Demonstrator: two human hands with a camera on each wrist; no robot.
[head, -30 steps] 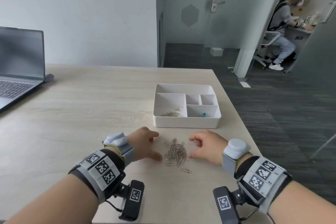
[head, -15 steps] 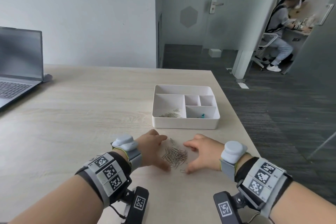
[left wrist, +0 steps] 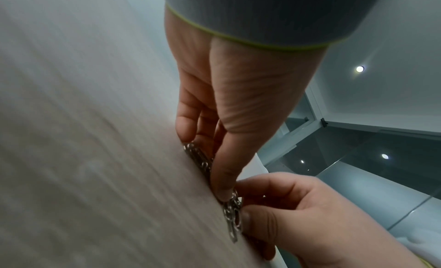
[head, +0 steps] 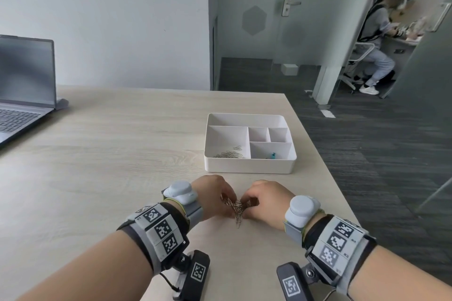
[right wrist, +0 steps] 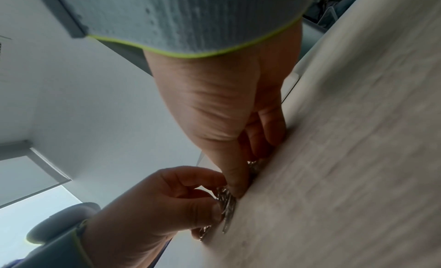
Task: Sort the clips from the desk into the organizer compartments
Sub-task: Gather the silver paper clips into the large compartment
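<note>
A pile of silver paper clips [head: 237, 207] lies on the desk near its front edge, squeezed between both hands. My left hand [head: 216, 197] curls its fingers and thumb around the pile's left side; my right hand [head: 263, 199] pinches its right side. In the left wrist view the left thumb [left wrist: 223, 179] presses onto the clips [left wrist: 232, 218]. In the right wrist view the right thumb [right wrist: 235, 178] does the same on the clips [right wrist: 226, 203]. The white organizer [head: 249, 167] stands just beyond, holding paper clips [head: 228, 154] in its large left compartment and a teal clip [head: 272, 155] in the lower right one.
An open laptop [head: 22, 95] sits at the far left of the wooden desk [head: 110, 154]. The desk's right edge runs close to the organizer and my right wrist. A seated person [head: 381, 39] works in the room beyond, at the back right.
Both hands have closed in toward each other. The spread pile of clips has been bunched into a tight bundle gripped between the fingers.
</note>
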